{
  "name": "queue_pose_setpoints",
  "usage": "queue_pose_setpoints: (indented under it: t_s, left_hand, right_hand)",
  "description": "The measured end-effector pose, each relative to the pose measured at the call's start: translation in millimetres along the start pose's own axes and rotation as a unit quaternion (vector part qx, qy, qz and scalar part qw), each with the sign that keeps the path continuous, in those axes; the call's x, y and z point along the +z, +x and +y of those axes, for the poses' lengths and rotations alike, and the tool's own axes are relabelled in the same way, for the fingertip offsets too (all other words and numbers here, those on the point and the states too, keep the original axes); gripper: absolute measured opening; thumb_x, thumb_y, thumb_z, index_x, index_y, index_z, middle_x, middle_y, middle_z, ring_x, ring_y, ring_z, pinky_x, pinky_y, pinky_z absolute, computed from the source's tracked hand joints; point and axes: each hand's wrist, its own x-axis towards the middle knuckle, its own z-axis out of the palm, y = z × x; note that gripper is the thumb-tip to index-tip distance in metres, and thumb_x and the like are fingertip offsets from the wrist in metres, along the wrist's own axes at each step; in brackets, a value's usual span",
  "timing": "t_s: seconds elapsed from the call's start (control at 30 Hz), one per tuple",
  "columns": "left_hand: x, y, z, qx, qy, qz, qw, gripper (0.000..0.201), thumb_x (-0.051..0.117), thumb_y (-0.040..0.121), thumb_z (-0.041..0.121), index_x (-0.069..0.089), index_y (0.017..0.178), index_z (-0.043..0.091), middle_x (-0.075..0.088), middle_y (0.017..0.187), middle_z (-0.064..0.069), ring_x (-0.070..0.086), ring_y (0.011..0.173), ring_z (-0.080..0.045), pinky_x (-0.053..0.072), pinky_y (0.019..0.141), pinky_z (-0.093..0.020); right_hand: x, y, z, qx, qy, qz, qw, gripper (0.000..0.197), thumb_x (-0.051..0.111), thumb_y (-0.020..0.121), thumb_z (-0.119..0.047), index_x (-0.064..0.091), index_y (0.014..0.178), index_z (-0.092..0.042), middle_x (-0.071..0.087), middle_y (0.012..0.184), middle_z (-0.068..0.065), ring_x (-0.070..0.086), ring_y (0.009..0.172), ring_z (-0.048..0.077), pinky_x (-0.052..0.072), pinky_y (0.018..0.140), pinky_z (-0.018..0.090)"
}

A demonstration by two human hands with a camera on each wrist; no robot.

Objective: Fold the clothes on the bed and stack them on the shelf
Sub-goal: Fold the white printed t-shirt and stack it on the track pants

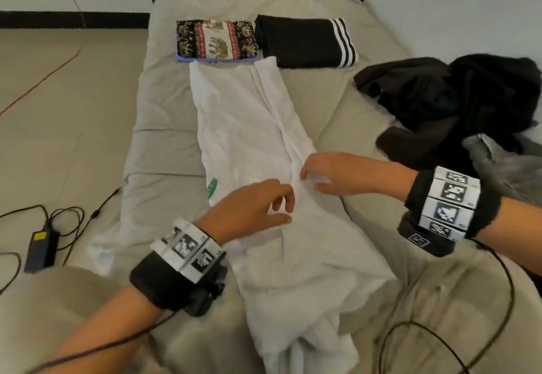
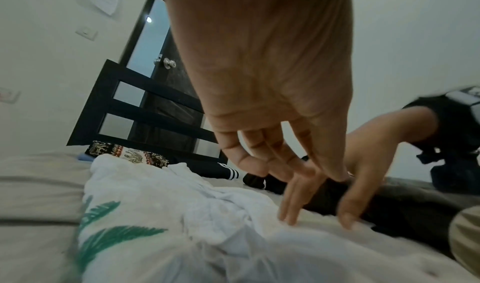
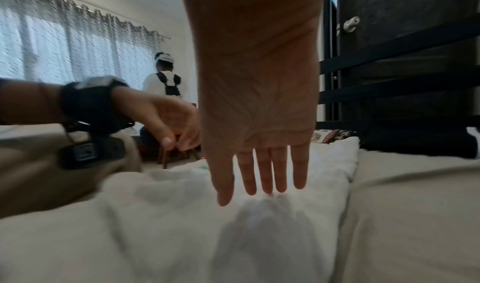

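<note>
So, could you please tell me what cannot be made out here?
- Shelf: in no view.
- White cotton garment: near end cut off, head view; blurred, right wrist view.
- Left hand, fingertip contact: unclear.
- Crumpled black clothes: cut off right, head view.

My white shirt (image 1: 249, 127) bears green leaf print. The folded trousers (image 1: 215, 39) show elephants; the black garment (image 1: 305, 42) has white stripes.

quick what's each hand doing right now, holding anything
Left hand: open, fingers loose over the white shirt, holding nothing.
Right hand: open, straight fingers touching the white shirt, holding nothing.
</note>
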Motion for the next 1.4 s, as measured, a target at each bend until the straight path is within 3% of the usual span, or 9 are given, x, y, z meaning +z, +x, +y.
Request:
queue_pose_setpoints:
  t_s: [0.27,0.47,0.6,0.73,0.83,0.93,1.0,1.13,1.4]
  left_hand:
    - [34.4,-59.9,51.9,0.025,0.074,-0.150,0.986,0.023,0.063,0.089,0.040,0.058,0.109,0.029,0.048,0.087,0.013,0.047,0.083,-0.008,0.043,0.076,-0.029]
    - [73.0,-94.6,62.8,-0.022,0.248,-0.222,0.943,0.102,0.080,0.060,0.060,0.027,0.143,0.032,0.031,0.138,0.004,0.032,0.125,-0.018,0.034,0.096,-0.035]
    - [103.0,-119.0,62.0,-0.011,0.385,-0.076,0.920,0.141,0.090,0.010,0.050,0.041,0.139,0.023,0.058,0.133,-0.003,0.060,0.117,-0.025,0.054,0.087,-0.045]
    - [121.4,-111.1,58.6,0.036,0.428,0.005,0.903,0.118,0.089,0.044,0.038,0.028,0.144,0.023,0.043,0.149,0.001,0.049,0.131,-0.025,0.050,0.095,-0.048]
    - [122.4,-104.4,55.5,0.025,0.437,-0.024,0.899,0.111,0.084,0.056,0.042,0.021,0.146,0.021,0.042,0.150,0.002,0.050,0.130,-0.022,0.048,0.096,-0.046]
    - [105.5,-92.7,63.7,0.044,0.383,-0.111,0.916,0.099,0.065,0.083,0.046,0.000,0.154,0.023,0.017,0.160,-0.001,0.025,0.143,-0.024,0.022,0.114,-0.050]
    - [86.5,-86.1,70.8,0.030,0.259,-0.167,0.951,0.081,0.060,0.090,0.044,0.014,0.154,0.024,0.019,0.159,0.001,0.022,0.143,-0.019,0.014,0.116,-0.039]
    - [62.3,-86.1,60.9,-0.034,-0.041,-0.075,0.996,0.039,0.059,0.095,0.033,0.057,0.133,0.025,0.057,0.135,0.007,0.051,0.123,-0.009,0.035,0.102,-0.018]
    - [60.9,-90.4,33.9,-0.123,-0.281,0.140,0.942,0.020,0.059,0.095,0.025,0.069,0.112,0.024,0.068,0.110,0.013,0.060,0.097,0.008,0.043,0.084,-0.007]
  right_hand:
    - [46.9,-101.4,-63.9,-0.050,-0.084,-0.209,0.973,0.076,0.060,0.091,-0.045,0.021,0.153,-0.024,0.021,0.159,-0.001,0.026,0.143,0.018,0.024,0.115,0.032]
    - [57.4,-119.7,-72.8,-0.021,-0.079,-0.168,0.982,0.073,0.065,0.089,-0.038,0.028,0.151,-0.031,0.035,0.151,-0.004,0.036,0.135,0.018,0.033,0.109,0.034]
    - [50.2,-121.3,-69.1,0.015,-0.051,-0.146,0.988,0.078,0.072,0.082,-0.043,0.032,0.148,-0.034,0.042,0.148,-0.008,0.043,0.130,0.018,0.038,0.107,0.036]
    - [39.0,-129.0,-67.0,0.046,-0.005,-0.131,0.990,0.076,0.072,0.082,-0.043,0.033,0.147,-0.035,0.043,0.146,-0.010,0.044,0.130,0.015,0.038,0.106,0.032]
    - [34.6,-135.4,-60.5,0.067,0.059,-0.102,0.991,0.072,0.073,0.082,-0.042,0.037,0.144,-0.036,0.044,0.145,-0.010,0.043,0.131,0.012,0.038,0.106,0.031]
    - [32.6,-140.3,-51.5,0.080,0.143,-0.039,0.986,0.068,0.074,0.082,-0.040,0.041,0.140,-0.036,0.048,0.142,-0.010,0.043,0.131,0.009,0.038,0.107,0.030]
    - [36.0,-141.9,-48.7,0.081,0.195,0.030,0.977,0.064,0.075,0.082,-0.035,0.045,0.138,-0.032,0.051,0.139,-0.009,0.045,0.130,0.008,0.039,0.104,0.026]
    - [56.5,-141.3,-48.5,0.078,0.198,0.073,0.974,0.077,0.079,0.077,-0.027,0.038,0.142,-0.034,0.043,0.146,-0.009,0.043,0.131,0.011,0.038,0.103,0.025]
    - [87.2,-138.9,-50.4,0.098,0.157,-0.059,0.981,0.142,0.093,0.053,-0.035,-0.008,0.152,-0.034,-0.013,0.160,-0.011,-0.010,0.148,0.013,0.009,0.121,0.035]
